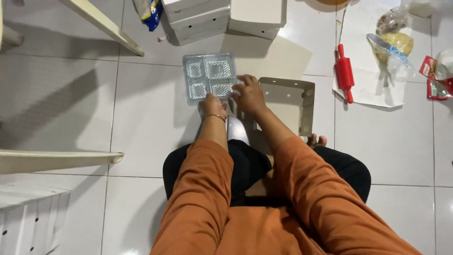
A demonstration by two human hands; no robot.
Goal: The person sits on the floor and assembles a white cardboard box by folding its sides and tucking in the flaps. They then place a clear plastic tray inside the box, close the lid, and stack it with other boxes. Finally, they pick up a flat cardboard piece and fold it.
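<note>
From the head camera, you are sitting on the white tiled floor [141, 123] with your knees drawn apart, so the working patch lies straight ahead between your orange sleeves.

Your left hand [212, 105] rests at the near edge of the clear plastic tray [209, 76], fingers laid on its rim rather than closed round it; that flat press seems to pin the light tray to the tile so it does not slide. Your right hand [248, 93] lies at the tray's near right corner, fingers spread and fairly flat, touching the edge. I cannot tell whether any fingertip is hooked under the rim. Neither hand is lifting anything.

The tray sits flat on the floor just ahead of your hands, its four moulded compartments facing up, which keeps the hollows open from above.

Just to the right of your right hand, an open cardboard box [289, 105] lies with its flaps up, close enough to reach without shifting your seat. A flat sheet of card [278, 59] lies beyond it on the floor.

Further ahead, closed white boxes [226, 16] are stacked together, out of the working patch. Well off to the right, a red rolling pin [344, 72] rests on a sheet of white paper [373, 92], beside bags of foodstuff [396, 40] that I cannot make out clearly; the paper likely keeps them off the tile.
</note>
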